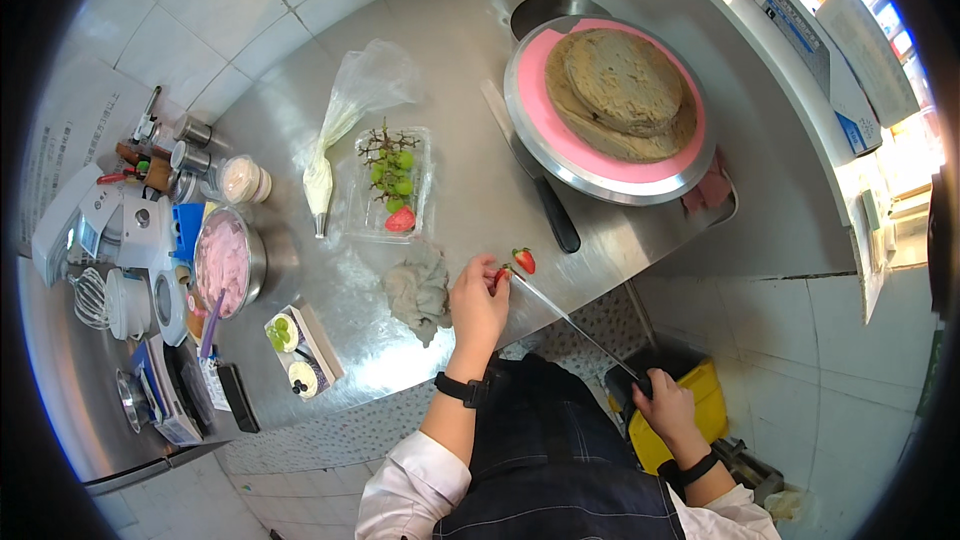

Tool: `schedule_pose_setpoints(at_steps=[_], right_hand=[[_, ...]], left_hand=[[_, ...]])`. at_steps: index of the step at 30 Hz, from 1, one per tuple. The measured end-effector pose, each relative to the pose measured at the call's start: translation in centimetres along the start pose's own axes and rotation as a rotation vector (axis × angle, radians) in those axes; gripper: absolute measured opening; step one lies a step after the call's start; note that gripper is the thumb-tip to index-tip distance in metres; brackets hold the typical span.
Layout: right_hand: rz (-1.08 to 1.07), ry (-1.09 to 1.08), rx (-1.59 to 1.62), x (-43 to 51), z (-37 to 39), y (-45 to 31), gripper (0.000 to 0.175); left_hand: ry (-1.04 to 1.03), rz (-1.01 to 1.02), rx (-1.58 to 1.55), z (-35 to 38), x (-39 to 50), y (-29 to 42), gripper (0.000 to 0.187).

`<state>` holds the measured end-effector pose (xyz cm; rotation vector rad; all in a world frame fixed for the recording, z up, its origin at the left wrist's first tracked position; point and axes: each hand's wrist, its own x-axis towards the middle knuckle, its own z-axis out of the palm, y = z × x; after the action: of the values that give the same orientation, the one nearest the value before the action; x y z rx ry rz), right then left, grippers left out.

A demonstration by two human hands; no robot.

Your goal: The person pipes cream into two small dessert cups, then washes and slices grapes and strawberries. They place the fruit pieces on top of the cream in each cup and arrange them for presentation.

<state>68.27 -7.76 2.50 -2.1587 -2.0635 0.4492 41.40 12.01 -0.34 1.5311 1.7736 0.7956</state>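
My left hand [480, 296] holds a strawberry [502, 273] by its fingertips at the front edge of the steel table. The tip of a long thin knife [564, 316] meets that strawberry. My right hand [664, 405] grips the knife's dark handle, out beyond the table edge. A piece of strawberry [524, 261], red with a pale cut side, lies just past my left fingertips. Beside my left wrist is a crumpled grey cloth [418, 292]. A clear plastic tray [351, 202] further back carries grape stems [386, 148], several green grapes and a red strawberry piece [400, 219].
A turntable [600, 193] with a brown cake [626, 82] stands at the back right, a black-handled spatula [555, 214] beside it. Leftward are a filled piping bag [320, 180], a bowl of pink cream [259, 262], a cupcake box [324, 349] and a stand mixer [139, 229]. Below sits a yellow bin [716, 397].
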Motion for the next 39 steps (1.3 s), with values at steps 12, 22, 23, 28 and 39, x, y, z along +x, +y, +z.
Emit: schedule_pose_setpoints(at_steps=[12,22,23,28,39], right_hand=[[0.094,-0.046,0.082,0.3,1.1,-0.6,0.030],[0.053,-0.057,0.063,0.5,0.9,-1.6,0.030],[0.045,-0.047,0.068,0.6,0.8,-1.7,0.030],[0.003,-0.027,0.025,0.7,0.4,-1.9,0.030],[0.055,-0.139,-0.010,1.1,0.7,-2.5,0.031]], left_hand=[[-0.110,0.118,0.024,-2.0,-0.3,-0.9,0.039],[0.020,0.318,0.264,0.4,0.0,-1.5,0.033],[0.010,0.298,0.255,0.4,0.0,-1.6,0.033],[0.062,0.392,0.340,0.4,0.1,-1.9,0.032],[0.121,0.454,0.320,0.5,0.2,-1.8,0.027]])
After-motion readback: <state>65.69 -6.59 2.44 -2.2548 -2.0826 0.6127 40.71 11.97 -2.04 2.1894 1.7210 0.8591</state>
